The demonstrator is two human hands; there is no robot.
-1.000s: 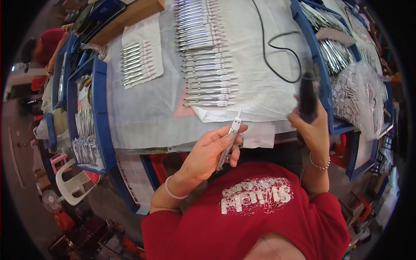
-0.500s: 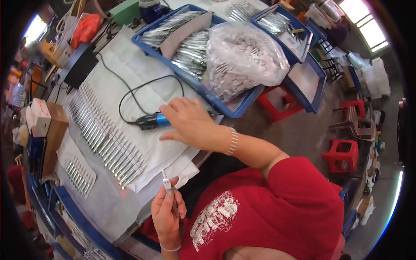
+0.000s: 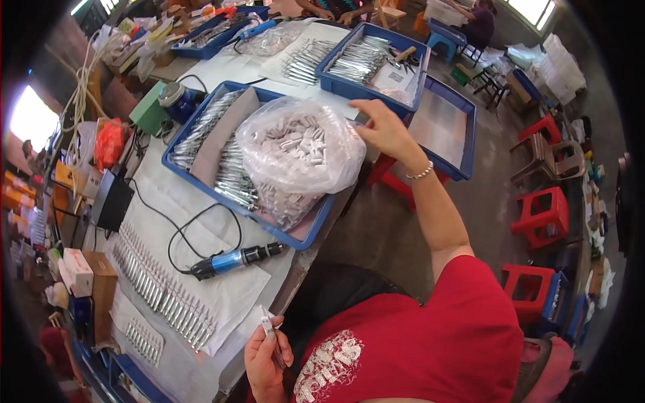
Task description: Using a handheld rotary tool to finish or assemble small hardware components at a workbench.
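Note:
My left hand (image 3: 267, 354) is closed around a slim metal piece with a white end (image 3: 268, 327), held upright near the table's front edge. My right hand (image 3: 390, 133) reaches far forward, fingers apart and nothing seen in them. It is just right of a clear plastic bag (image 3: 349, 144) full of small whitish parts (image 3: 310, 142). That bag rests in a blue tray (image 3: 312, 232) beside bundles of silver metal pieces (image 3: 235, 176). A blue and black electric screwdriver (image 3: 232, 260) lies on the white sheet, its cord looping away behind it.
Rows of slim metal pieces (image 3: 164, 289) lie on the white sheet, with a smaller group (image 3: 144, 341) nearer. Further off are another blue tray (image 3: 332, 82) of metal parts and a blue-rimmed tray (image 3: 463, 151). Red stools (image 3: 543, 216) stand on the floor at right. Other people sit beyond.
My right hand has left the electric screwdriver and stretched forward past the bag. The view has shifted, showing more of the far table. My left hand still holds the metal piece.

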